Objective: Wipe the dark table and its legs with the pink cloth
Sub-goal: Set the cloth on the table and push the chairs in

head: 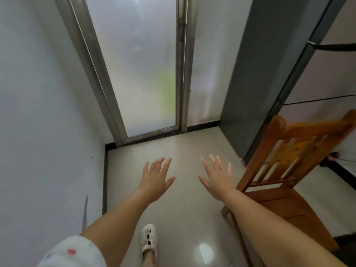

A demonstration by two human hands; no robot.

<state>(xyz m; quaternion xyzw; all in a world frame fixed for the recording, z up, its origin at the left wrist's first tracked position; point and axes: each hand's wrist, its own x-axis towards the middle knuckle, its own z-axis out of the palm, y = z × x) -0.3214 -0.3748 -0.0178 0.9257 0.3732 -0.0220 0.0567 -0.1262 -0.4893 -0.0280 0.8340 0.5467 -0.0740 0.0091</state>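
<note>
Neither dark table nor pink cloth anywhere in view. Wooden chair (292,170) cut off by the right edge, only its slatted back and part of the seat showing; a dark patch at the lower right beyond the seat too cropped to identify. Behind the chair, a tall grey cabinet (260,74) running out of frame at the top. To the chair's left, a frosted glass door (142,74) in a metal frame, a green blur behind the glass impossible to make out. Small pink object low by the wall to the right of the chair back, too blurred to name.

Left hand (155,180) stretched forward over the pale tiled floor (183,147), well left of the chair, back of the hand up, fingers straight and spread apart, holding nothing. Right hand (217,178) likewise extended, just left of the chair's back post, fingers splayed and empty, forearm passing in front of the seat. White patterned sleeve (73,253) at the lower left. One white shoe (148,238) on the floor, below and between the forearms.
</note>
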